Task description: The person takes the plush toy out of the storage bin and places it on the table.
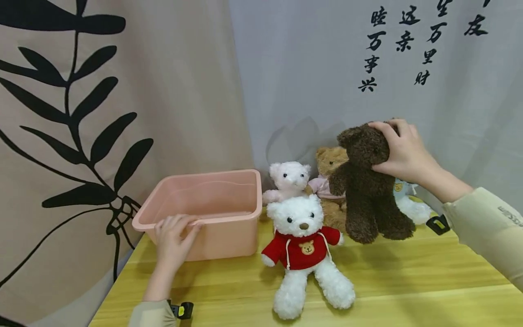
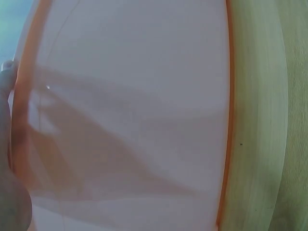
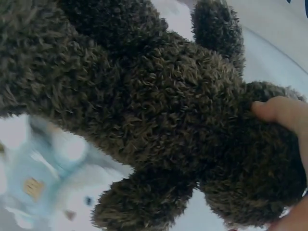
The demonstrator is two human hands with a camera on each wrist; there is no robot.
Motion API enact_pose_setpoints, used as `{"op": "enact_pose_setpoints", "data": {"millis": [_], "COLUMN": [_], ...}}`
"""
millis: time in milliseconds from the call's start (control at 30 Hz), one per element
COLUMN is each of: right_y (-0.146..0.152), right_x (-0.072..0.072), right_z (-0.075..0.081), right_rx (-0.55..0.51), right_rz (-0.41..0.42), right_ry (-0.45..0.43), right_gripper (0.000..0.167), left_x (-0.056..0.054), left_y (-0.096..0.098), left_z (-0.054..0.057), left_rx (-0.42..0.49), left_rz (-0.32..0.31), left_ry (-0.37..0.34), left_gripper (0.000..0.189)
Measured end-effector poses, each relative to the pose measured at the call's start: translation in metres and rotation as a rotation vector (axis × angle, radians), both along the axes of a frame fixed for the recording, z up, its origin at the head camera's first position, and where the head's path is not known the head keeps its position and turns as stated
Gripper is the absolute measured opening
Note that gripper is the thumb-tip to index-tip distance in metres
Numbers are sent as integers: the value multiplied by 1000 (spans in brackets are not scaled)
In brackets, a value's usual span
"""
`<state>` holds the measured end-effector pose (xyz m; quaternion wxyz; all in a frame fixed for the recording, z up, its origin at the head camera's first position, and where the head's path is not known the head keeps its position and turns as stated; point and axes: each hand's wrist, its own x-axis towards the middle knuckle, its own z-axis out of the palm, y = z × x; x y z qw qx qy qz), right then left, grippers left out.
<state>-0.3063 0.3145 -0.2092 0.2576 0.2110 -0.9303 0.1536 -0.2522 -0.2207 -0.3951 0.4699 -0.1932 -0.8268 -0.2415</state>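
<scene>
My right hand (image 1: 402,147) grips the head of a dark brown teddy bear (image 1: 367,190), holding it upright above the right side of the table. In the right wrist view the thumb (image 3: 274,113) presses into its fur. My left hand (image 1: 173,243) holds the near rim of a pink plastic bin (image 1: 224,238), fingers hooked over it; the left wrist view shows the bin's outer wall (image 2: 134,96). Between the hands a white teddy bear (image 1: 300,218) in a red hoodie sits facing me.
Behind the red-hoodie bear sit a small pale bear (image 1: 290,175) and a tan bear (image 1: 330,161) in pink. A white bear in light blue (image 3: 33,178) is partly hidden behind the brown one. Curtains hang behind the wooden table (image 1: 229,295).
</scene>
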Motion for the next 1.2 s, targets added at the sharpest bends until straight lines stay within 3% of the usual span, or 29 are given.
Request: {"op": "enact_pose_setpoints", "data": {"millis": [200,400,567,733,1000,1200], "right_y": [-2,-4,-1,-7,-1,5], "right_x": [9,4,-4,-4,-1,5], "right_z": [-52,-111,-141,-150,-141,-140], "right_rx": [51,108,42,38,46,45], "right_rz": [43,55,17,11,-17,-25], "right_ry": [-76,-178,-146,-115,-174,-164], "right_gripper": [101,98,98,97,99,91], "left_x": [1,1,0,1,4,5], "left_y": [-3,-1,1,1,3,7], "left_z": [7,7,7,8,3,3], "left_rx": [8,13,14,14,10,10], "left_rz": [6,12,6,-1,13,21], "left_ry": [-14,-36,-32,-22,-38,-59], "left_gripper": [18,18,18,18,17,18]}}
